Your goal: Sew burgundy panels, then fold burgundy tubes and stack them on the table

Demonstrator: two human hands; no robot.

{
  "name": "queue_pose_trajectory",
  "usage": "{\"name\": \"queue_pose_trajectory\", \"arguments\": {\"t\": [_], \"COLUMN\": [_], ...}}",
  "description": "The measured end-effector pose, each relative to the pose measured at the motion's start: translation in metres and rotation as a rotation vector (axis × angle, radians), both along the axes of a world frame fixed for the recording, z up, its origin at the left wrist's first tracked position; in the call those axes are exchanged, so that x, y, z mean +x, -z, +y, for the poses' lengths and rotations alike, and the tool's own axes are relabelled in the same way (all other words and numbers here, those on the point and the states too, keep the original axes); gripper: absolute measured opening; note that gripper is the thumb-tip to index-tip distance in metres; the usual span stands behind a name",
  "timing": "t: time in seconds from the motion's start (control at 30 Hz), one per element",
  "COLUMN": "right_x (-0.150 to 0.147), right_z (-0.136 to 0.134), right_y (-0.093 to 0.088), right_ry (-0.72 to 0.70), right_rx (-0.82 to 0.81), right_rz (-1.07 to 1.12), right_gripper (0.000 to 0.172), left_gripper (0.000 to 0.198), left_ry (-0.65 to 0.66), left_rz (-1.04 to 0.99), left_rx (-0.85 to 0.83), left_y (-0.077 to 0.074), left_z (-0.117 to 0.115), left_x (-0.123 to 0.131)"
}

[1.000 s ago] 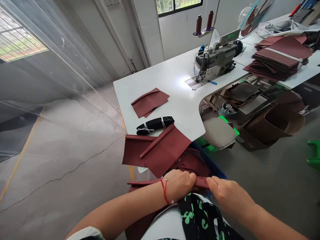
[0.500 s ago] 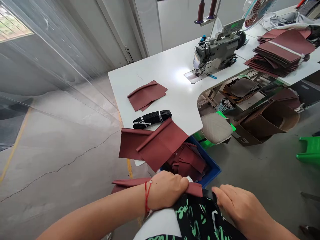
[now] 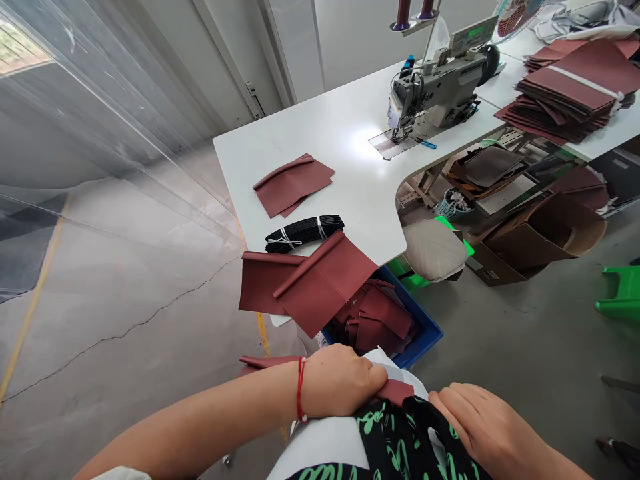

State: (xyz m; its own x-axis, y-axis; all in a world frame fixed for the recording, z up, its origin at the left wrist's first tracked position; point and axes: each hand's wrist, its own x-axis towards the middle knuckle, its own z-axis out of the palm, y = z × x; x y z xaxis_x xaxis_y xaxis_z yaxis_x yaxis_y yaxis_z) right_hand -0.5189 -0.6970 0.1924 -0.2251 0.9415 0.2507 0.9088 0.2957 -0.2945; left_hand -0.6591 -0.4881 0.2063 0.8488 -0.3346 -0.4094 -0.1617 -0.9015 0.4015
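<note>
My left hand (image 3: 340, 381), a red string around its wrist, is shut on a folded maroon leatherette piece (image 3: 396, 392) lying across my lap. My right hand (image 3: 475, 420) rests open on the black-and-green printed cloth (image 3: 400, 433) over my lap, just right of that piece. On the white table (image 3: 345, 167) ahead lie several folded maroon pieces (image 3: 325, 280), another maroon stack (image 3: 293, 187) and a black bundle tied with white string (image 3: 303, 233). A blue crate (image 3: 423, 330) holds maroon offcuts (image 3: 377, 317).
A sewing machine (image 3: 435, 93) stands on the table, with tall maroon stacks (image 3: 570, 87) beyond it. A padded seat (image 3: 434, 250), cardboard box (image 3: 540, 233) and green stool (image 3: 620, 293) stand on the floor at right. A clear plastic curtain (image 3: 100, 133) hangs at left.
My right hand has left the maroon piece and moved down and right onto the printed cloth. The left hand and the piece have dropped lower in view, and the crate shows more.
</note>
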Motion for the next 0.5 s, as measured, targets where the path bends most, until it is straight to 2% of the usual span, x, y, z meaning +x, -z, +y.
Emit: {"name": "queue_pose_trajectory", "arguments": {"t": [0.13, 0.2, 0.27, 0.33, 0.4, 0.5], "right_x": [-0.005, -0.002, 0.005, 0.01, 0.013, 0.016], "right_z": [0.012, 0.024, 0.038, 0.049, 0.049, 0.027], "right_y": [0.023, 0.038, 0.049, 0.055, 0.058, 0.064], "right_ry": [0.064, 0.121, 0.174, 0.248, 0.3, 0.32], "right_rx": [0.019, 0.015, -0.029, -0.017, -0.011, -0.044], "right_rz": [-0.004, -0.101, -0.183, -0.176, -0.107, 0.002], "right_gripper": [0.023, 0.023, 0.028, 0.042, 0.046, 0.042], "left_gripper": [0.013, 0.021, 0.024, 0.017, 0.015, 0.018], "left_ry": [0.016, -0.08, -0.213, -0.281, -0.304, -0.365], "left_rz": [0.011, 0.026, 0.027, -0.002, -0.094, -0.21], "left_rx": [-0.045, 0.018, 0.105, 0.144, 0.153, 0.225], "left_y": [0.025, 0.039, 0.045, 0.042, 0.033, 0.024], "left_z": [-0.003, -0.002, -0.002, -0.003, -0.002, 0.0], "left_x": [0.009, 0.021, 0.035, 0.045, 0.046, 0.025]}}
